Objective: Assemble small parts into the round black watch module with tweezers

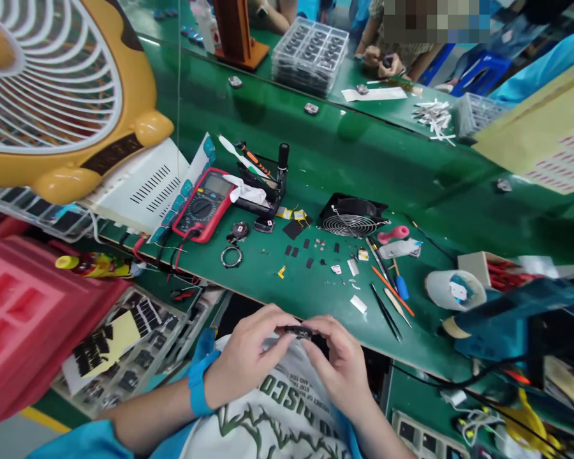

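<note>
A small dark part [298, 331] is pinched between both hands, just off the table's near edge. My left hand [256, 344], with a blue band at the wrist, has its thumb and fingertips closed on the part's left end. On the right end, my right hand [337, 357] grips with thumb and index finger. The part's details are too small to tell. Beyond the hands, a metal ring [231, 257], a round dark module [240, 230], a yellow piece [281, 272] and several small black pieces [307, 243] lie on the green table [258, 284].
A red multimeter [203, 205] and black tool holder [272, 191] stand back left. A black fan [353, 215] lies behind the small parts. Tweezers [386, 312] and an orange stick [393, 291] lie right, near a white cup [454, 290]. Another person's hands [385, 62] are across the table.
</note>
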{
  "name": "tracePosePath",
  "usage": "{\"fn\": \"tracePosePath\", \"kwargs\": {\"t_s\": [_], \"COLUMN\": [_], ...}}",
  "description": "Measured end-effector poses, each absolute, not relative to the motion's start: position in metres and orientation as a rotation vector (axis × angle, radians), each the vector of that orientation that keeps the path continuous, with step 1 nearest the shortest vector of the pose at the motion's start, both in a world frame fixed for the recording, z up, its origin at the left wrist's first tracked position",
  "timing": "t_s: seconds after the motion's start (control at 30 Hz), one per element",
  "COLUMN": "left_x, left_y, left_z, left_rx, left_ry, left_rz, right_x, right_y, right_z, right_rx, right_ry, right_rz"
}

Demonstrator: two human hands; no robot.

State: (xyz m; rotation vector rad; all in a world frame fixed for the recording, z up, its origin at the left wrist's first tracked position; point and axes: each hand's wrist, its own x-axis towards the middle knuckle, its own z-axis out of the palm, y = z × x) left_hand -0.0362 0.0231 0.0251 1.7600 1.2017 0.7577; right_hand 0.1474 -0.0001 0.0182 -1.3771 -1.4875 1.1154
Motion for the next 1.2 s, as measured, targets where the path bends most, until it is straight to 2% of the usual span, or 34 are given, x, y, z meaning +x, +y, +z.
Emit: {"fn": "tracePosePath", "kwargs": {"t_s": [0.23,0.43,0.6,0.73,0.83,1.03,1.2], "left_x": [-0.035,-0.060,-0.077,-0.077,-0.073,-0.070,-0.056], "left_y": [0.041,0.086,0.128,0.139,0.140,0.144,0.127], "left_z": [-0.005,-0.009,-0.004,-0.007,-0.012,-0.009,0.012], "left_rx": [1.721,2.265,2.421,2.495,2.516,2.514,2.267], "left_ry": [1.360,1.615,1.762,1.780,1.771,1.808,1.683], "left_rz": [0.578,0.477,0.275,0.149,0.119,0.154,0.527], "right_x": [0.150,0.152,0.187,0.238,0.267,0.283,0.285], "right_y": [0.027,0.036,0.035,0.026,0.015,0.004,0.005], "right_z": [-0.021,-0.038,-0.022,-0.007,-0.005,-0.018,-0.015], "right_rx": [-1.510,-1.647,-1.803,-2.142,-2.322,-2.301,-2.283], "right_ry": [-1.462,-1.480,-1.750,-1.727,-1.746,-1.908,-1.972], "right_rz": [1.239,1.105,0.678,0.225,0.018,0.013,0.024]}}
